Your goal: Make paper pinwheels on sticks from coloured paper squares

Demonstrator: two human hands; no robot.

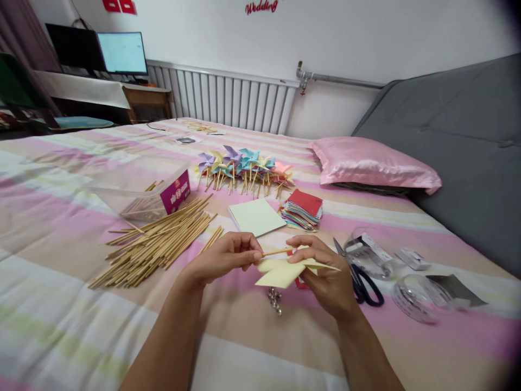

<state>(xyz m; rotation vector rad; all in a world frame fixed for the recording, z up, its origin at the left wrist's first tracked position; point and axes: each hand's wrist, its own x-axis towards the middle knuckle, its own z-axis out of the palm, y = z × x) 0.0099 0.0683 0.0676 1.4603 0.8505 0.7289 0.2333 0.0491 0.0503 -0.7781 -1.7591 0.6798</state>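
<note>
Now we pinch a wooden stick [275,252] in our left hand [222,259] while our right hand [325,271] grips the yellow paper pinwheel [280,271]; joining them needs steady alignment.

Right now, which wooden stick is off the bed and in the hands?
The single stick pinched by the left hand, pointing into the pale yellow paper in the right hand. The others lie heaped in the stick pile.
</note>
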